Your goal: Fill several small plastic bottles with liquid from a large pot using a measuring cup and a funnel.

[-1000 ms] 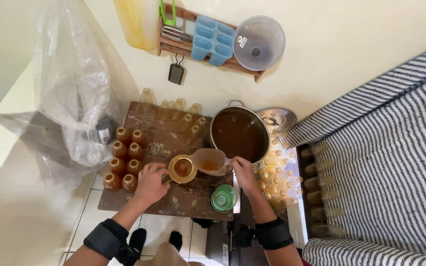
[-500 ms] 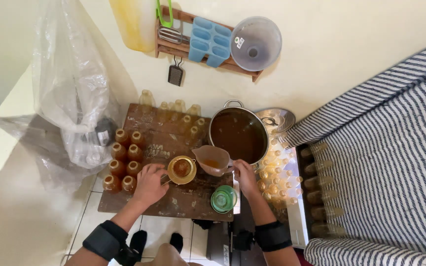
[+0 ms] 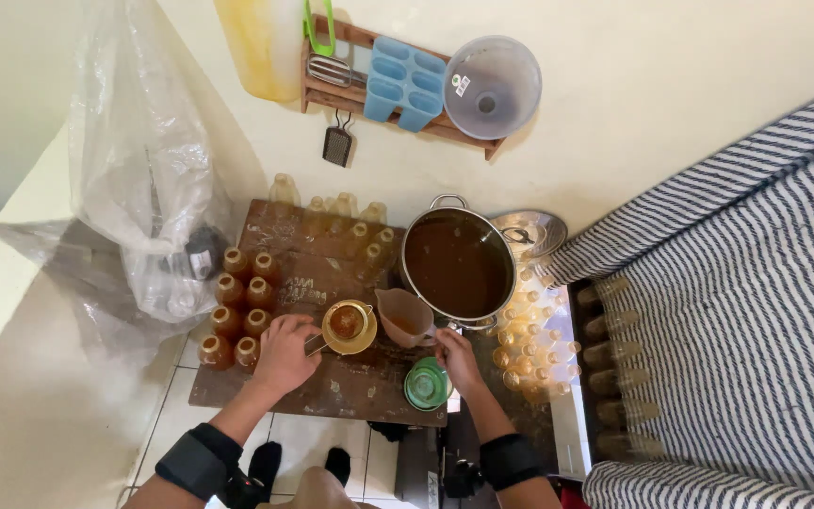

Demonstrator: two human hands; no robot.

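My left hand [image 3: 284, 353] grips a bottle on the wooden board [image 3: 350, 391], under a yellow funnel [image 3: 349, 326] holding brown liquid. My right hand [image 3: 457, 358] holds the handle of a translucent jug [image 3: 405, 317] with brown liquid in it, level, between the funnel and a steel pot [image 3: 456, 269] full of the same brown liquid. Several filled bottles [image 3: 237, 311] stand in rows left of my left hand. A green lid [image 3: 427, 385] lies on the board by my right hand.
Empty plastic bottles [image 3: 341, 209] stand at the board's far edge and more lie right of the pot [image 3: 525, 349]. A pot lid [image 3: 531, 232] leans behind the pot. A clear plastic bag [image 3: 148, 179] hangs left. A wall shelf [image 3: 398, 75] holds moulds and a funnel. Striped cloth [image 3: 737, 320] fills the right.
The jug has tipped back from pouring into the funnel and moved right toward the pot. My left hand stays on the bottle.
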